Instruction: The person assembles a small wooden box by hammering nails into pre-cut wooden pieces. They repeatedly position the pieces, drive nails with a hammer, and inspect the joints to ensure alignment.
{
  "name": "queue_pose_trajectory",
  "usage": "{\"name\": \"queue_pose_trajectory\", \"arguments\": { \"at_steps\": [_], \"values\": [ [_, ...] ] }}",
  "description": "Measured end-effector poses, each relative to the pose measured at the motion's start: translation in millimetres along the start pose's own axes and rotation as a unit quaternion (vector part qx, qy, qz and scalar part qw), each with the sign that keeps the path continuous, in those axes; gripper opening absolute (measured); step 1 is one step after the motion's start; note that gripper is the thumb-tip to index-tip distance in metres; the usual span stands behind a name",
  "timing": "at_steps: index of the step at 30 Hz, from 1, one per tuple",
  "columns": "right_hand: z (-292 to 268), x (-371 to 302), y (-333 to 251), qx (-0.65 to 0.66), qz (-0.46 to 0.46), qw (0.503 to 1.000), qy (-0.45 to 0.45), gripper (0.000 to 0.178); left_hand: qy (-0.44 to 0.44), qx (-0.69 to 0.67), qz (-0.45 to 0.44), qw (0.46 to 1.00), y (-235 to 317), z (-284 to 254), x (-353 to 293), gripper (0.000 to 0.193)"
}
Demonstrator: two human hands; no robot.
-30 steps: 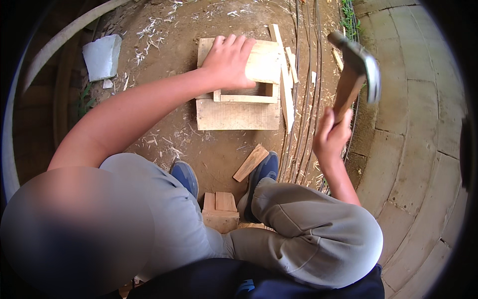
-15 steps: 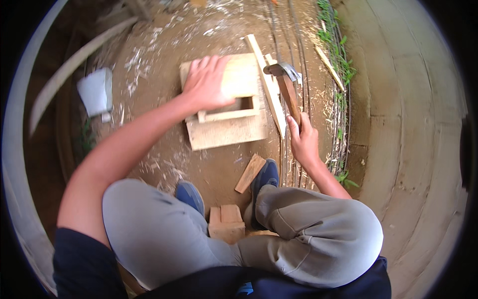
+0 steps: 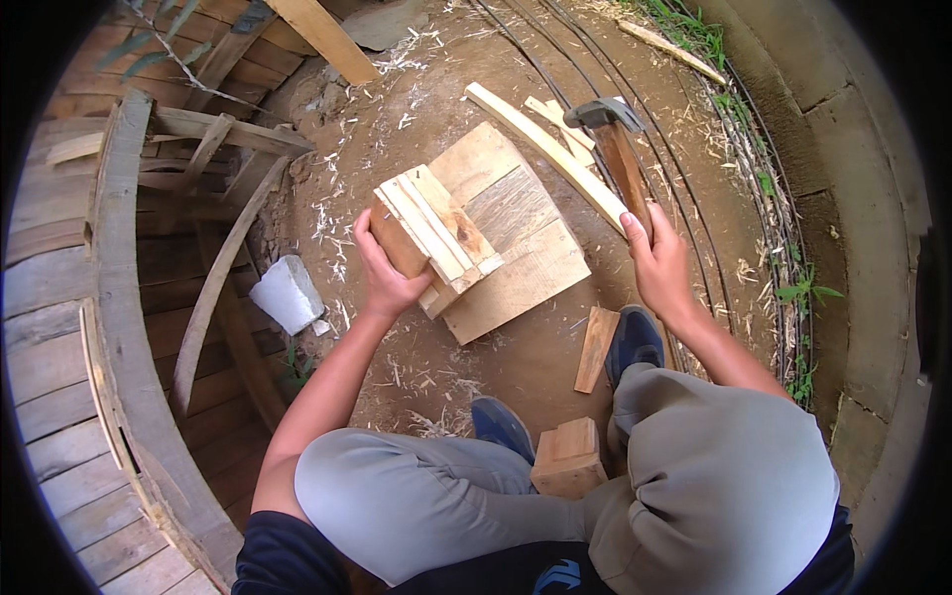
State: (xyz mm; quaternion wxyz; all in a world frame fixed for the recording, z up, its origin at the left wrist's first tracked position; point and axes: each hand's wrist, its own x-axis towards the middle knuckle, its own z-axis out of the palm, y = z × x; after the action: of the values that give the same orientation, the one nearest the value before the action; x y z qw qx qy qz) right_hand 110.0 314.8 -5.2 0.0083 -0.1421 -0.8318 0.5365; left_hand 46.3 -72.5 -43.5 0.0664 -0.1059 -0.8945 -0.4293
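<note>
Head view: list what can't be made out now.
Head view, left hand: some fingertips, hidden behind the wooden box.
Head view, hammer: handle's end, hidden by the right hand.
Head view, boards: the part the wooden box covers.
Head view, dark shirt: cut off by the lower edge.

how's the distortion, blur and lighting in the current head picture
Head view: the block surface at right bows near the fisheye rim, corners black; head view: hammer and wooden box look fairly crisp; head view: soft light, the right trouser knee palest, dark shadow beside the thick beam at left.
</note>
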Motion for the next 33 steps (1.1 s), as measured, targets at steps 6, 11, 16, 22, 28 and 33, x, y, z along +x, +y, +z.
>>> {"name": "queue_pose_trajectory", "arguments": {
  "at_steps": [6,11,16,22,28,33],
  "values": [
    [-4,-4,1,-0.001,-0.014,0.999,-0.042,0.030,-0.023,0.032,0.023,0.999,11,3,4,0.113],
    [-7,-4,-9,-0.010,-0.046,0.998,-0.050,0.032,-0.022,0.092,0.025,0.995,28,4,7,0.109],
    [-9,-4,-22,0.004,-0.013,0.996,-0.088,0.027,-0.058,0.265,-0.082,0.959,77,19,24,0.108],
    [-2,-2,-21,-0.018,-0.048,0.994,-0.095,0.035,-0.078,0.309,-0.121,0.940,79,25,31,0.108],
    [4,-2,-36,-0.025,-0.018,0.990,-0.140,0.036,-0.043,0.290,-0.100,0.951,83,24,27,0.106],
    [5,-2,-40,-0.037,-0.007,0.984,-0.172,0.036,-0.036,0.301,-0.102,0.947,87,26,26,0.106]
  ]
}}
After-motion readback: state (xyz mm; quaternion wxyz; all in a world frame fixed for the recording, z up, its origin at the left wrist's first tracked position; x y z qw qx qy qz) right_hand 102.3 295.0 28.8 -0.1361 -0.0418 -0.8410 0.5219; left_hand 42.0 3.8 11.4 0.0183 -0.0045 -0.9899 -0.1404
